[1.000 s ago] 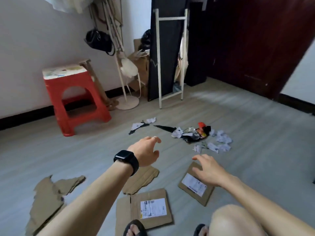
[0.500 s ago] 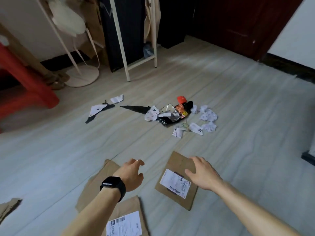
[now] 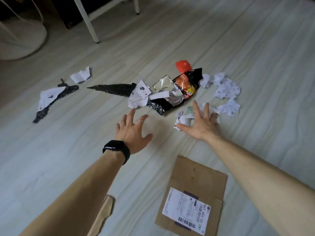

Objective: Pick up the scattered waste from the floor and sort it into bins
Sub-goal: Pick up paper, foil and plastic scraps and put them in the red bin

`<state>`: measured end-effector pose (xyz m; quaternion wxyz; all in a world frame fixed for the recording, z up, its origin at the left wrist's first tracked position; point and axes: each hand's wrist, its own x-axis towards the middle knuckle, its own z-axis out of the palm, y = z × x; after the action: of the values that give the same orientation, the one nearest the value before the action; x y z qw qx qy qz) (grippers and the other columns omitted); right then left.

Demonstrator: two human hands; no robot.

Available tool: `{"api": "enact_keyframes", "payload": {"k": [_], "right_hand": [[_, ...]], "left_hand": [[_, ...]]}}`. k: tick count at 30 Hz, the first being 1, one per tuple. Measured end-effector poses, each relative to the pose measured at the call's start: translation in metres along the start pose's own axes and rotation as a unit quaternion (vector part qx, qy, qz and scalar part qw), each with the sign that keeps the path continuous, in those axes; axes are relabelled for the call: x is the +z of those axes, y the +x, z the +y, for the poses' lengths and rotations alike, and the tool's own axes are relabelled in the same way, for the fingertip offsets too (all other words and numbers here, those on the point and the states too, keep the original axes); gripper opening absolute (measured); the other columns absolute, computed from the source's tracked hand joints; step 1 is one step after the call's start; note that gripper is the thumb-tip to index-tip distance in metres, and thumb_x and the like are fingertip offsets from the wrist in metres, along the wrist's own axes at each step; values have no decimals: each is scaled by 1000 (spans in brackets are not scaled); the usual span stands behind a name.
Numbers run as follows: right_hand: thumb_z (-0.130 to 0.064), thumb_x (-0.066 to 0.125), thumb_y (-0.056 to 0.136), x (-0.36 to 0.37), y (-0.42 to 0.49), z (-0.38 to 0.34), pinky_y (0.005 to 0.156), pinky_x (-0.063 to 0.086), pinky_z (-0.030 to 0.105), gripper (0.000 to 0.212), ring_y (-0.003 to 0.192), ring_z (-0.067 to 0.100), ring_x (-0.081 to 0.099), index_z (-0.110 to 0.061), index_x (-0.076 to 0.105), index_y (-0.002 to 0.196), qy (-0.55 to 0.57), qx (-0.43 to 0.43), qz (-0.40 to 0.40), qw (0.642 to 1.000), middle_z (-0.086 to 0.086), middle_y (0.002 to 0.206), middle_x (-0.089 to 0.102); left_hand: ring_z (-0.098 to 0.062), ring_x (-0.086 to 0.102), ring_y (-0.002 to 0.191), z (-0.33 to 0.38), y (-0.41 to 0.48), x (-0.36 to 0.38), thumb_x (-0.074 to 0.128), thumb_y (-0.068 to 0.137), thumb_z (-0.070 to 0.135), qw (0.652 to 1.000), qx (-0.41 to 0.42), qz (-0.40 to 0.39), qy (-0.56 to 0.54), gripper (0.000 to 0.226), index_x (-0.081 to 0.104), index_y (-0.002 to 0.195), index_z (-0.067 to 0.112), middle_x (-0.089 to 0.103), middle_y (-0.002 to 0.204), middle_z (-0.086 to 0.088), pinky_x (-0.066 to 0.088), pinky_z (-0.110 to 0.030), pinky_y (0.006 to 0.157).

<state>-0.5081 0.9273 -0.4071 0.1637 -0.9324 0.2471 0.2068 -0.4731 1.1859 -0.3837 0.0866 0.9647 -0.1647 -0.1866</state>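
Note:
A heap of waste lies on the pale wood floor: a black and orange snack wrapper [image 3: 187, 82], silver foil [image 3: 172, 97], a red scrap [image 3: 183, 66], crumpled white tissues [image 3: 225, 89] and torn white paper [image 3: 139, 96]. My right hand [image 3: 200, 124] is spread over small white paper scraps [image 3: 182, 119] at the heap's near edge, fingers apart. My left hand [image 3: 132, 133], with a black watch on the wrist, hovers open just left of it, short of the torn paper. Both hands hold nothing.
A cardboard piece with a shipping label [image 3: 192, 198] lies under my right forearm, another cardboard strip [image 3: 105, 212] by my left arm. Black plastic shreds [image 3: 114, 89] and white paper bits [image 3: 81, 75] lie to the left. A white rack leg [image 3: 88, 23] and a round white base [image 3: 22, 40] stand behind.
The view has dropped and closed in on the heap. Both hands have moved forward from over the cardboard to the waste heap, fingers spreading wider.

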Motion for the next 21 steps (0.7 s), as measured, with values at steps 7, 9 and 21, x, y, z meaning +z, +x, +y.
{"api": "enact_keyframes", "payload": {"k": [7, 9, 21], "right_hand": [[-68, 38, 96, 44, 4, -3, 121, -11, 46, 79, 149, 48, -5, -23, 20, 158, -59, -95, 71, 991, 13, 166, 10], [-70, 32, 96, 38, 10, -6, 121, -10, 48, 78, 148, 49, -3, -25, 20, 158, -87, -101, 61, 989, 14, 166, 10], [-73, 40, 92, 12, 16, -14, 114, 22, 60, 69, 146, 50, 7, -44, 22, 152, -122, -68, -2, 990, 0, 165, 11]], "left_hand": [[-44, -7, 149, 6, 92, -13, 47, 80, 79, 999, -31, 3, -11, 84, 16, 151, 47, -10, 165, -1, 7, -69, 115], [-45, -12, 148, 3, 111, -17, 41, 73, 89, 998, -62, -3, -28, 87, 14, 149, 55, -13, 165, 1, 1, -72, 113], [-49, -2, 146, -10, 119, 7, 47, 79, 82, 996, -86, -29, -6, 68, 23, 141, 66, 3, 163, 13, 23, -71, 104]]}}
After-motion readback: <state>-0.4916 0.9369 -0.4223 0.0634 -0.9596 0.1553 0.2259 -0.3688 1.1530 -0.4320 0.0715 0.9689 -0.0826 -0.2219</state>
